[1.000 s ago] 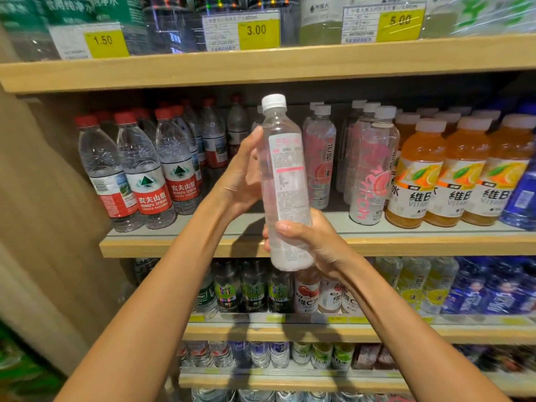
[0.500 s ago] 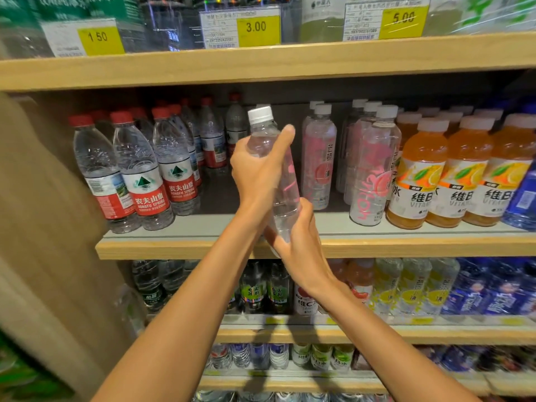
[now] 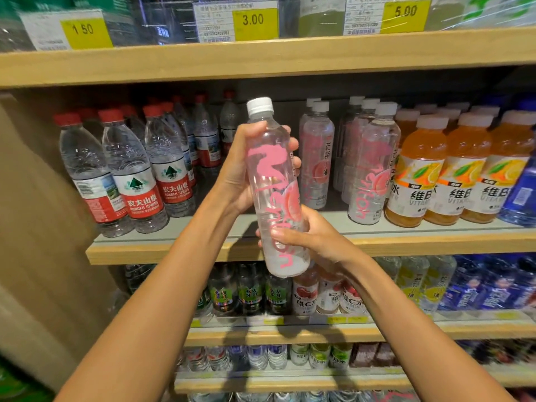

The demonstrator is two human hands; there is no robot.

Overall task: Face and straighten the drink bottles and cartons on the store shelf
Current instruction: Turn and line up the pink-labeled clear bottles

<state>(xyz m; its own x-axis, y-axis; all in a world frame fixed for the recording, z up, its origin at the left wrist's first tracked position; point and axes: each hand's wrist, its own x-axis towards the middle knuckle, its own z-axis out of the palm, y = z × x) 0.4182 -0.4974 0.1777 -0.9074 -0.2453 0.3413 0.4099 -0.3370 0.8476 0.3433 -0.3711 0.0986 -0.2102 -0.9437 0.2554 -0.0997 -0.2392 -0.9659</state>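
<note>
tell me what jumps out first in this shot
The clear bottle with pink lettering, held up mid-frame before the middle shelf: the left hand grips its upper part, the right hand its lower part. Next come the orange drink bottles at the shelf's right and the red-capped water bottles at its left, with yellow price tags along the shelf above.

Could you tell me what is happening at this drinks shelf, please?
A person holds a clear bottle with pink lettering in the air in front of the middle shelf. The left hand grips its upper part and the right hand its lower part. The bottle is slightly tilted, with the lettering towards the camera. It is not on the shelf, where matching pink bottles stand beside red-capped water bottles.
</note>
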